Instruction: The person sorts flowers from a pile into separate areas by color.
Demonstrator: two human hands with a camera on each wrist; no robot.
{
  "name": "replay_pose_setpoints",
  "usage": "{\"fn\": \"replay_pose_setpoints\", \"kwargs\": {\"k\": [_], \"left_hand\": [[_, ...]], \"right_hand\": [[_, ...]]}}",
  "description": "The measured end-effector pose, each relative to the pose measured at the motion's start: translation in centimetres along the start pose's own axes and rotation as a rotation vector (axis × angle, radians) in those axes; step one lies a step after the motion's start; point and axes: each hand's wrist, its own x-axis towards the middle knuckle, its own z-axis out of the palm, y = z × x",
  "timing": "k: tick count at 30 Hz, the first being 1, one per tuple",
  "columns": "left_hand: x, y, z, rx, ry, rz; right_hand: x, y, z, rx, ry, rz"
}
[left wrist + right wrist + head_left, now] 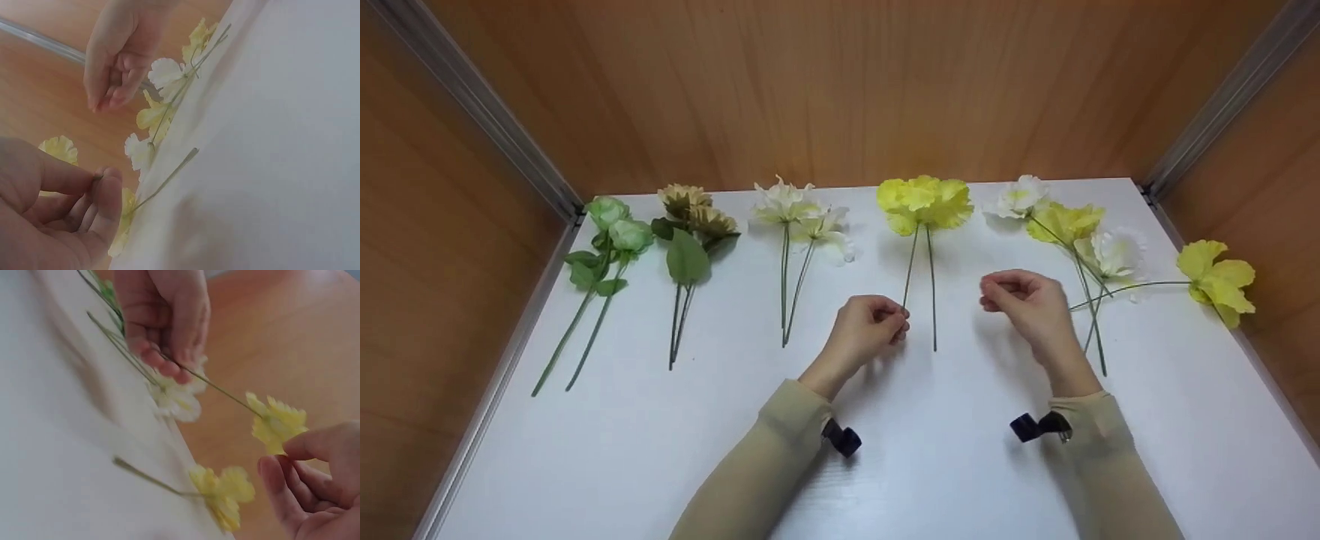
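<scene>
My left hand [868, 327] pinches the lower stem of a yellow flower [897, 201] between thumb and fingers. In the right wrist view, this yellow flower [275, 421] is raised off the table, its stem slanting out from the left fingertips. A second yellow flower [949, 204] lies just right of it, petals overlapping in the head view. My right hand [1031, 313] hovers to the right of both stems, fingers loosely bent, thumb near the index fingertip, nothing visible between them. The left wrist view shows the right hand [126, 56] above the table, apart from the flowers.
Green flowers [630, 235], tan flowers [711, 220] and white flowers [784, 202] lie in pairs to the left on the white table [585, 465]. At right, white and yellow flowers [1065, 223] lie with crossed stems. Wooden panels [840, 90] enclose the back and sides.
</scene>
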Motion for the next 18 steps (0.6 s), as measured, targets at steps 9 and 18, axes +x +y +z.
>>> {"fn": "replay_pose_setpoints", "kwargs": {"k": [9,18], "left_hand": [[3.2,-0.6,1.9,0.104,0.088,-0.088],[4.4,-1.3,3.5,0.271,0.079,-0.095]], "right_hand": [[0.6,2.2,-10.7,-0.307,0.304,0.252],[-0.1,5.0,-16.4,-0.402,0.374,0.421]]}}
